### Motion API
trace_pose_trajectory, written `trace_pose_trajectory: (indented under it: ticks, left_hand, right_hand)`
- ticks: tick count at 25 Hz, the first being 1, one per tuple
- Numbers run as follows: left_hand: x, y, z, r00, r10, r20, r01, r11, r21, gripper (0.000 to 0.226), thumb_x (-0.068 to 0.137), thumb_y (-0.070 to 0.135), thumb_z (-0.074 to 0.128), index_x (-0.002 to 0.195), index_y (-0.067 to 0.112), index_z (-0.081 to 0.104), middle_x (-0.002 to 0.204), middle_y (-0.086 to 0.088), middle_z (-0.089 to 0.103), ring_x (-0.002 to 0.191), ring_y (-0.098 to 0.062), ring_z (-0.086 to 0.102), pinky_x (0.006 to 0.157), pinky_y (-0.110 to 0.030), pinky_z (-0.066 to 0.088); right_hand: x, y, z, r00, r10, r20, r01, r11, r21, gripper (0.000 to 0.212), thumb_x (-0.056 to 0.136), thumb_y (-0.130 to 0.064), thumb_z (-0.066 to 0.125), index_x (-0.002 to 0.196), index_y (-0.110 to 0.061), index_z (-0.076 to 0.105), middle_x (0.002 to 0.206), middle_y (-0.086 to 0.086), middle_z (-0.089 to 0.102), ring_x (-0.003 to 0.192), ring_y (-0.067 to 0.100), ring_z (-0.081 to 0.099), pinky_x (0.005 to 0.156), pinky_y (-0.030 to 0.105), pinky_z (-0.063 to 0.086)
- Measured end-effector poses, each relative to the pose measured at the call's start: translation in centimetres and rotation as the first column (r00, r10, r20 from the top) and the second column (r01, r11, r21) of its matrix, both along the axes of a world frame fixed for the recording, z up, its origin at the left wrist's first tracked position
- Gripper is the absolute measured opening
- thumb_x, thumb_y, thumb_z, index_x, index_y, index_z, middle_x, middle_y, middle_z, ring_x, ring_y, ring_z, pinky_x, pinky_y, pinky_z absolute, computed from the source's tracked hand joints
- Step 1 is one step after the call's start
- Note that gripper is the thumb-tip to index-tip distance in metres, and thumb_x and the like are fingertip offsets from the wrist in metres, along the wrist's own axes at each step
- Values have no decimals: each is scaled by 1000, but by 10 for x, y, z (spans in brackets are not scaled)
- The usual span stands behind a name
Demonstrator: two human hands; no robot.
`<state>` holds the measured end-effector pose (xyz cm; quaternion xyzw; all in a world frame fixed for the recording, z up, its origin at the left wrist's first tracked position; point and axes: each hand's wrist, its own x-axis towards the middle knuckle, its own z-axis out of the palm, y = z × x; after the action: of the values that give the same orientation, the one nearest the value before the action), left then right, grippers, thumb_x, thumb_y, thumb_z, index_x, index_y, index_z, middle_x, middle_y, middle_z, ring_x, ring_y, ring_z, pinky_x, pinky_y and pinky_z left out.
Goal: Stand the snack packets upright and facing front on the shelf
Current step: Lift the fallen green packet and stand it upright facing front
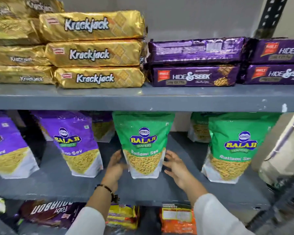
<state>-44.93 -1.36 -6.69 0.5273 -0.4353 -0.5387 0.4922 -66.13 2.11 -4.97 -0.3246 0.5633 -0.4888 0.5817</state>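
Observation:
A green Balaji Ratlami Sev packet (143, 143) stands upright, front facing me, in the middle of the grey middle shelf (54, 182). My left hand (115, 165) is at its lower left edge and my right hand (175, 165) is just off its lower right edge, fingers spread, neither one gripping. A second green packet (234, 146) stands upright at the right. Two purple Balaji Sev packets (73, 143) (7, 146) stand at the left, leaning slightly. More packets stand behind in the back row, partly hidden.
The upper shelf carries stacked gold Krackjack packs (93, 51) and purple Hide & Seek packs (195, 75). Below the middle shelf lie biscuit packs (47, 214) and an orange packet (176, 219). A black perforated upright (270, 16) stands at the right.

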Motion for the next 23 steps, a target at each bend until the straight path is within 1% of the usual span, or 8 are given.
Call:
trace_pose_trajectory:
  ticks: [2, 3, 6, 10, 15, 18, 20, 23]
  left_hand:
    - [-4, 1, 12, 975, -221, -7, 221, 975, 5, 62, 65, -20, 50, 119, 12, 52, 117, -3, 61, 112, -26, 54, 71, -41, 55]
    - [-5, 3, 15, 962, -273, -18, 273, 962, 3, 60, 62, -18, 50, 112, 14, 54, 110, -2, 63, 111, -25, 54, 64, -32, 56]
    - [2, -2, 11, 963, -265, -58, 267, 963, 34, 61, 70, -27, 42, 116, 13, 48, 117, -9, 57, 115, -27, 51, 61, -22, 46]
    - [9, -2, 3, 946, -311, -87, 315, 949, 33, 63, 73, -30, 40, 120, 12, 44, 113, -3, 53, 122, -28, 47, 61, -17, 51]
    - [17, 11, 0, 914, -393, -97, 396, 918, 10, 62, 72, -30, 39, 112, 17, 45, 121, -5, 51, 121, -23, 46, 77, -26, 49]
    - [19, 11, -6, 914, -400, -67, 403, 914, 41, 69, 70, -29, 40, 108, 29, 47, 116, 6, 55, 119, -18, 47, 94, -37, 45]
    - [19, 9, -8, 914, -401, -53, 404, 914, 45, 72, 70, -28, 40, 110, 32, 47, 113, 10, 56, 116, -17, 48, 101, -42, 44]
    - [14, 6, -7, 917, -393, -61, 396, 917, 43, 78, 69, -27, 41, 128, 24, 40, 116, 8, 55, 114, -16, 49, 103, -45, 42]
  right_hand:
    - [15, 0, 2, 996, 22, -84, -22, 1000, -6, 53, 78, 16, 44, 123, -12, 49, 112, 4, 60, 85, 10, 57, 58, 17, 47]
    - [20, 1, 2, 994, 8, -111, -11, 1000, -20, 53, 76, 19, 44, 119, -11, 50, 108, 6, 61, 81, 9, 57, 53, 15, 48]
    - [28, 3, 1, 984, -54, -170, 46, 998, -50, 50, 74, 18, 48, 113, -13, 53, 102, 5, 63, 81, 11, 59, 60, 21, 49]
    - [31, 12, -6, 980, -97, -176, 86, 994, -67, 45, 79, 13, 52, 104, -24, 52, 93, -5, 62, 81, 5, 57, 62, 23, 46]
    - [33, 25, -15, 980, -149, -129, 134, 985, -112, 46, 81, 14, 50, 111, -21, 53, 91, -7, 62, 81, 6, 58, 61, 22, 46]
    - [35, 28, -20, 980, -169, -100, 156, 980, -126, 46, 83, 11, 51, 115, -22, 52, 99, -3, 62, 95, 14, 58, 64, 21, 46]
    - [36, 27, -23, 980, -175, -97, 160, 976, -148, 43, 83, 8, 54, 109, -27, 54, 106, -2, 62, 108, 20, 55, 76, 29, 51]
    - [36, 23, -28, 973, -195, -123, 174, 971, -161, 42, 82, 3, 59, 107, -30, 55, 115, 2, 62, 116, 23, 53, 98, 44, 48]
